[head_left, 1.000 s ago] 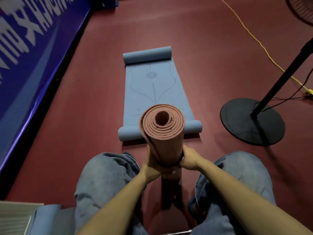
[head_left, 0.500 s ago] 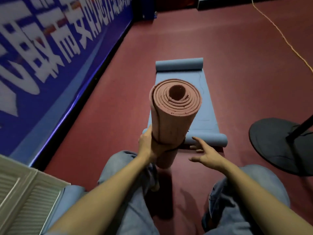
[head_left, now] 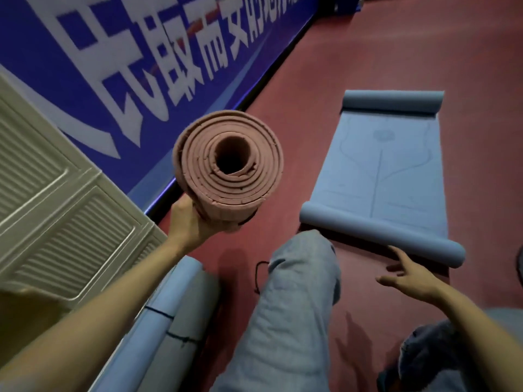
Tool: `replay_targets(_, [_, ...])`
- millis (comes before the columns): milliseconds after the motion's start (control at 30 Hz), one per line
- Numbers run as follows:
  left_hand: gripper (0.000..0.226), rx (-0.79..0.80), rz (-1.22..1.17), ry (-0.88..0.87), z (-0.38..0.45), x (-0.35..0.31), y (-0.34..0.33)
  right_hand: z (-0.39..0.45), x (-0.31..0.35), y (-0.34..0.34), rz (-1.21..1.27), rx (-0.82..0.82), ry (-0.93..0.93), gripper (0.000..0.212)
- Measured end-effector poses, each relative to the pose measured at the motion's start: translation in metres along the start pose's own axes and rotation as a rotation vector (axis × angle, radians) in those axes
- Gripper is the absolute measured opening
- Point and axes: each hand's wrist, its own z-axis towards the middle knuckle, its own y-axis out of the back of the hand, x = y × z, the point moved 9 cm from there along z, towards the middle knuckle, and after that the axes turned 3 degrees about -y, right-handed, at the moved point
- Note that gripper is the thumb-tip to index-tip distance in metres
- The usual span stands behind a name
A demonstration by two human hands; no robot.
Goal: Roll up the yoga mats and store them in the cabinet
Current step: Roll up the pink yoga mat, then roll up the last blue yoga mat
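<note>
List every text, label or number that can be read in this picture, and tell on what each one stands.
Blue banner: large white Chinese characters, cut off at the top edge and blurred; not safely readable.
Blue mat: only printed lines and a round mark, no words.
Pink roll, cabinet: no text.

The left hand (head_left: pixel 192 222) grips a rolled terracotta foam yoga mat (head_left: pixel 229 169) upright, left of the flat blue yoga mat (head_left: pixel 382 171); the right hand (head_left: pixel 410 275) hovers spread beside that blue mat's near roll.

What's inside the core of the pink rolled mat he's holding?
The pink rolled mat, gripped by the left hand, shows only a dark hollow core ringed by its own layers. Deeper in, it is too dark to see.
</note>
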Motion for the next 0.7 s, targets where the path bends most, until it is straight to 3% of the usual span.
replay_targets(300, [0.085,0.176,0.103,0.371,-0.107,0.083,0.056,0.003,-0.005,-0.009,-0.074,0.059,-0.041,0.102])
replay_targets(500, [0.091,0.378,0.526,0.63,-0.131,0.151,0.082,-0.007,0.005,-0.041,-0.099,0.225,-0.084,0.102])
replay_targets(700, [0.067,0.663,0.861,0.798,-0.164,0.234,0.051,-0.003,0.002,-0.054,-0.133,0.296,-0.121,0.094])
